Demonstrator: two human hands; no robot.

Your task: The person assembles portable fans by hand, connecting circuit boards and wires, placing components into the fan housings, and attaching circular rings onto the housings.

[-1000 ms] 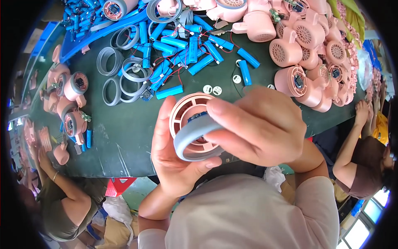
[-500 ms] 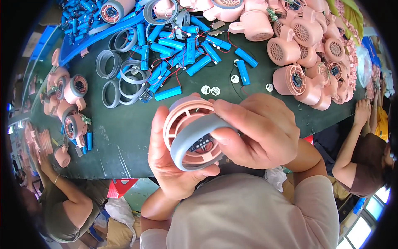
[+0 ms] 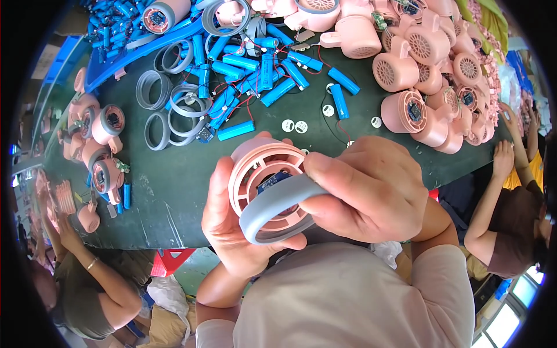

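Observation:
My left hand (image 3: 232, 238) is wrapped round a round pink plastic fan housing (image 3: 241, 159) whose open face is turned toward me. Inside it, ribs and a small dark blue circuit board (image 3: 272, 181) show. Thumb and fingers of my right hand (image 3: 374, 191) pinch a smooth grey ring (image 3: 259, 210). The ring sits tilted across the lower part of the open face and covers some of it; its lower left side comes close to my left thumb. Whether ring and housing touch there, I cannot tell.
Loose grey rings (image 3: 155, 130) and blue cylindrical batteries (image 3: 236, 130) with thin wires lie on the dark green table (image 3: 168, 197). Pink fan housings (image 3: 400, 75) are piled at the right, more at the left. White round stickers (image 3: 301, 127) lie ahead. Other people sit at both sides.
The grey ring has shifted a little down and away from the housing's upper rim, tilting differently. More of the housing's inside and the circuit board now shows.

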